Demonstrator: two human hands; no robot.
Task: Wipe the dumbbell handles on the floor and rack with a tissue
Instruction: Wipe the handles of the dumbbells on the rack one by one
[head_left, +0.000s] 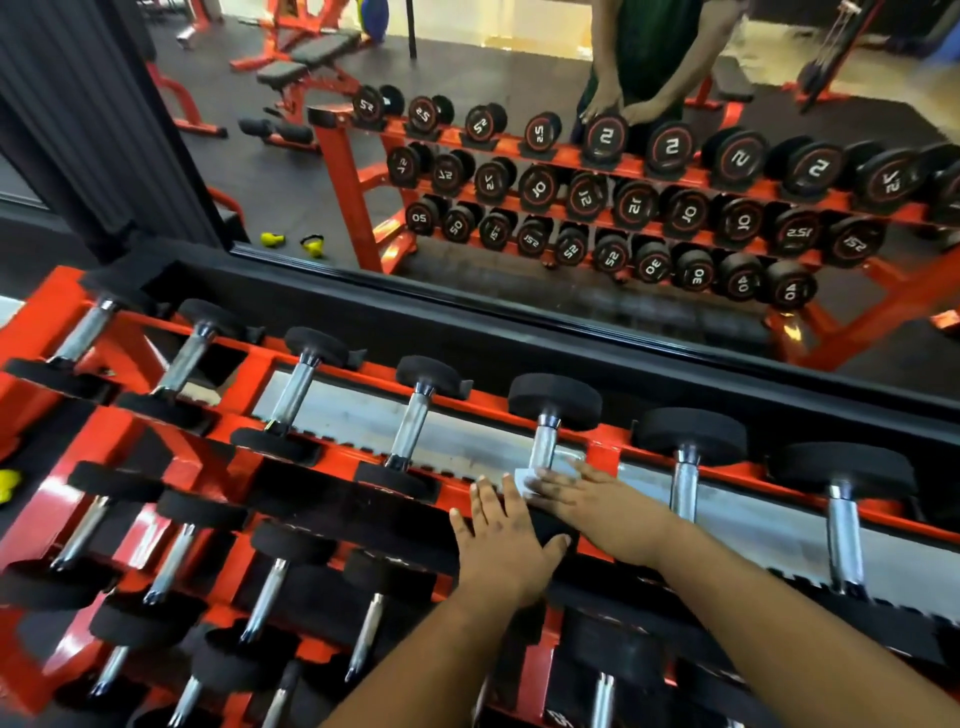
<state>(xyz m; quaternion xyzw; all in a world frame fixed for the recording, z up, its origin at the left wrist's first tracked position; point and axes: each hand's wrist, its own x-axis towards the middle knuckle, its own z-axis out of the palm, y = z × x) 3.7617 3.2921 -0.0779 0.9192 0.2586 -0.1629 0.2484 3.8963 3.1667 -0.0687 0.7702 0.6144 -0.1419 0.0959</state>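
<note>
— What's the left hand doing?
— Fingers straight, flat on the near black head of a top-row dumbbell on the red rack.
— The right hand?
— Just beside it, fingers stretched out, pressing a white tissue against that dumbbell's chrome handle, near the lower end.
— Behind?
— A mirror.
</note>
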